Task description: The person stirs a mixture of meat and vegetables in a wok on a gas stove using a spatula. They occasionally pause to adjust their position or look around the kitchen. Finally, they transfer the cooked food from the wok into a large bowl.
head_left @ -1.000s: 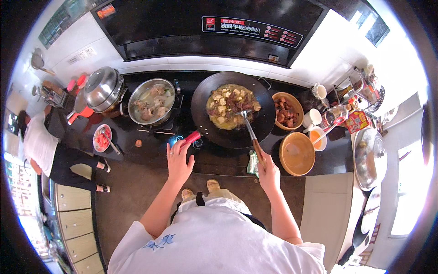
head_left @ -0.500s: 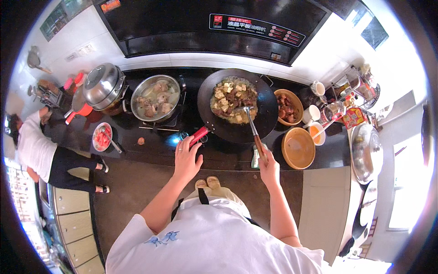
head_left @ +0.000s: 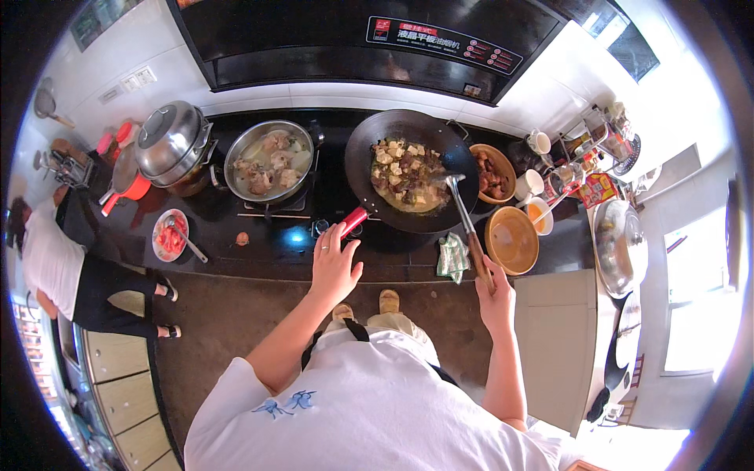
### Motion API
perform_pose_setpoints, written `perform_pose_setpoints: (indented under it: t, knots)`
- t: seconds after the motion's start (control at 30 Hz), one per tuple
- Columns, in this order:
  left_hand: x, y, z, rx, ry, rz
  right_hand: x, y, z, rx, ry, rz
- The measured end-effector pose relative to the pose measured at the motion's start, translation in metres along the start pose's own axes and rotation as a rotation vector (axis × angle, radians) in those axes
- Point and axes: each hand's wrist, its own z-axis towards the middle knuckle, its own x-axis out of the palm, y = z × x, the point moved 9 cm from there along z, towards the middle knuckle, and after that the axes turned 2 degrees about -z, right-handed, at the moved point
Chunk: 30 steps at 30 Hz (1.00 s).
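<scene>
My left hand has its fingers over the near end of the red wok handle, the thumb standing away from it. The dark wok holds cubes of tofu and dark pieces in a shallow sauce. My right hand is closed round the wooden grip of a metal spatula. Its head lies at the wok's right side, beside the food. Just left of that grip, a green and white cloth lies at the counter's edge.
Left of the wok stands a steel pan of meat pieces in broth. A domed steamer pot and a bowl of red slices are farther left. Brown bowls and a cup crowd the right. Another person stands far left.
The spatula has moved right, from the food to the wok's right side, and my right hand has shifted right with it. More of the cloth shows. My left hand stays at the handle.
</scene>
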Motion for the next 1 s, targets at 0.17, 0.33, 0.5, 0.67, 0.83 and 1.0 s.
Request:
perform_pose_setpoints:
  t: [0.17,0.33,0.5,0.67,0.83,1.0]
  knots:
    - [0.004,-0.004,0.004,-0.052,-0.027,0.02,0.025,0.003,0.033,-0.144,-0.003,0.018]
    - [0.012,-0.006,0.011,-0.219,-0.062,0.043,0.01,-0.005,0.039,-0.268,0.083,-0.126]
    - [0.007,0.002,0.033,-0.255,-0.119,0.076,-0.046,-0.024,0.053,-0.329,0.128,-0.104]
    - [0.005,0.021,0.032,-0.33,-0.191,0.165,-0.044,-0.036,0.098,-0.335,0.12,-0.038]
    - [0.008,0.022,0.032,-0.383,-0.206,0.192,-0.01,-0.045,0.148,-0.347,0.197,0.086]
    - [0.007,0.018,0.037,-0.404,-0.193,0.203,0.039,-0.03,0.182,-0.421,0.228,0.193]
